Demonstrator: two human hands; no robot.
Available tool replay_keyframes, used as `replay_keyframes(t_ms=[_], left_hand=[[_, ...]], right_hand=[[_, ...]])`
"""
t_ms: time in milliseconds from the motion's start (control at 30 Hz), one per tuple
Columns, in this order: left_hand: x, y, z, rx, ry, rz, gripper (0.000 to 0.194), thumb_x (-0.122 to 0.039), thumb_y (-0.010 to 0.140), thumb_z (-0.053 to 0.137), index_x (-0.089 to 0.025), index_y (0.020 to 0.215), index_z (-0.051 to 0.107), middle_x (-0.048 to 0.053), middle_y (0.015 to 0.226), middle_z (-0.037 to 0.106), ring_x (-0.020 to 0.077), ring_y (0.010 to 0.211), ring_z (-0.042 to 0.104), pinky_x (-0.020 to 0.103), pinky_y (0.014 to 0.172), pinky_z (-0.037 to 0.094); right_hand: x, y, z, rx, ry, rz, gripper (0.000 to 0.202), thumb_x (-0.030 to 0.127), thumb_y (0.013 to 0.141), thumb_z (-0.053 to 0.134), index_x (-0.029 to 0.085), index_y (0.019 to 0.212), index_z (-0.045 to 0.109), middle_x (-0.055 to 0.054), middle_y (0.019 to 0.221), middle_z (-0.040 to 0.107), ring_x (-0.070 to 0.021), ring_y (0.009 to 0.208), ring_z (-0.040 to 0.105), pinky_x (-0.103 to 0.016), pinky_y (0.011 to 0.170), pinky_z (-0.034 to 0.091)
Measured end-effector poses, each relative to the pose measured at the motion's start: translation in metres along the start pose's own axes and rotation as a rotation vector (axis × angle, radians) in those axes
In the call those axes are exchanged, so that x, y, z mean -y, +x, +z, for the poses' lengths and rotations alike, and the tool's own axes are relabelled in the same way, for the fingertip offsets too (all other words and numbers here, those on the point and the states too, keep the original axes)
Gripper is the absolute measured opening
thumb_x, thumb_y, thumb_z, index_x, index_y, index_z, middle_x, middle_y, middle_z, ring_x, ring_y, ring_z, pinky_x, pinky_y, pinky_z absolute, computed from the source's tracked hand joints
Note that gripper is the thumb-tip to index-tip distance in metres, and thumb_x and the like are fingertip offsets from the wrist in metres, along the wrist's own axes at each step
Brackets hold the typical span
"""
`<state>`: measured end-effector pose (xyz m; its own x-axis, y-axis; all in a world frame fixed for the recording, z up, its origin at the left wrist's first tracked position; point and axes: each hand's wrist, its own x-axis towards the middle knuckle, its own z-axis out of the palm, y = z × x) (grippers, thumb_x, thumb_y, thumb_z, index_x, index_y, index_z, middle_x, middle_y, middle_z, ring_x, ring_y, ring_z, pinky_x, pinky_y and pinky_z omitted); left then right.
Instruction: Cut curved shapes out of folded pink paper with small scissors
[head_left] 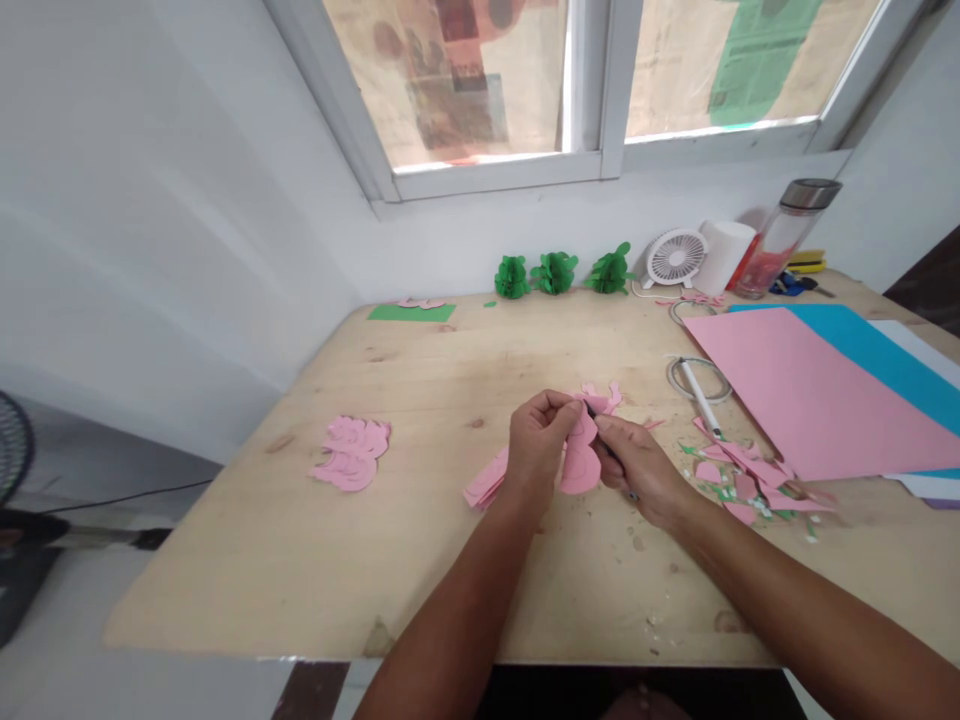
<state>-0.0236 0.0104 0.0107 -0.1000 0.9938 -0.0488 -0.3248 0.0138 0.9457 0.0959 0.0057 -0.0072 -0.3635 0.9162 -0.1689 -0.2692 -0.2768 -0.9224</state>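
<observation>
Over the middle of the table, my left hand (538, 440) pinches a pink paper cutout (580, 468) with rounded lobes. My right hand (637, 462) is closed around a slim black tool (611, 462), mostly hidden by the fingers. Its tip meets the paper's upper edge, close to my left thumb. I cannot make out whether it is a knife or scissors. A folded pink paper strip (486, 482) lies beside my left wrist, partly covered by it. Just beyond my hands are more pink paper pieces (611, 392). A pile of scalloped pink cutouts (352, 452) rests to the left.
Pink and green scraps (750, 480) are heaped right of my hands, below a white pen-like tool (701, 395) with a coiled cord. Large pink sheets (825, 390) lie farther right. Along the wall stand green paper figures (555, 272), a small fan (676, 258) and a glass bottle (787, 240).
</observation>
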Motion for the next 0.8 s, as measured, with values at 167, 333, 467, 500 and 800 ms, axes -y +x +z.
replay_keyframes(t_ms=[167,333,467,500,800], left_hand=[[-0.0015,0.0,-0.0007,-0.002,0.015,-0.019,0.018,-0.029,0.064,0.066,-0.014,0.063,0.056,-0.001,0.057,0.053,0.0091,0.053,0.048,0.023,0.053,0.039],[-0.0025,-0.0006,-0.0005,-0.004,0.006,-0.016,0.017,-0.028,0.065,0.066,-0.014,0.062,0.056,-0.001,0.057,0.052,0.009,0.055,0.047,0.022,0.054,0.039],[-0.0027,-0.0008,-0.0003,0.0,0.007,-0.018,0.018,-0.029,0.065,0.066,-0.014,0.063,0.056,-0.001,0.057,0.052,0.0091,0.055,0.047,0.022,0.054,0.039],[-0.0026,-0.0009,-0.0003,0.004,0.006,-0.022,0.018,-0.029,0.065,0.066,-0.014,0.063,0.056,-0.001,0.058,0.053,0.0093,0.055,0.047,0.022,0.054,0.04],[-0.0017,-0.0018,0.0003,0.025,-0.002,-0.042,0.018,-0.03,0.064,0.066,-0.014,0.066,0.057,0.001,0.063,0.056,0.0104,0.058,0.051,0.023,0.056,0.042]], right_hand=[[-0.0017,0.0008,-0.002,0.006,-0.018,-0.014,0.039,0.049,0.08,0.051,0.018,0.057,0.042,0.008,0.041,0.03,-0.0048,0.036,0.019,-0.02,0.036,0.011],[-0.0003,0.0004,-0.0016,0.007,-0.028,-0.004,0.04,0.049,0.08,0.051,0.018,0.057,0.041,0.009,0.04,0.028,-0.0047,0.036,0.017,-0.021,0.036,0.009],[0.0012,0.0001,-0.0012,0.006,-0.025,-0.008,0.039,0.049,0.08,0.051,0.019,0.057,0.041,0.009,0.041,0.028,-0.0046,0.035,0.017,-0.021,0.036,0.009],[0.0013,0.0002,-0.0013,0.003,-0.024,-0.009,0.039,0.049,0.08,0.051,0.019,0.058,0.041,0.009,0.041,0.028,-0.0046,0.035,0.017,-0.021,0.036,0.009],[-0.0001,0.0003,-0.0017,-0.004,-0.03,-0.025,0.039,0.047,0.082,0.049,0.018,0.056,0.042,0.008,0.04,0.028,-0.0051,0.036,0.017,-0.021,0.036,0.009]])
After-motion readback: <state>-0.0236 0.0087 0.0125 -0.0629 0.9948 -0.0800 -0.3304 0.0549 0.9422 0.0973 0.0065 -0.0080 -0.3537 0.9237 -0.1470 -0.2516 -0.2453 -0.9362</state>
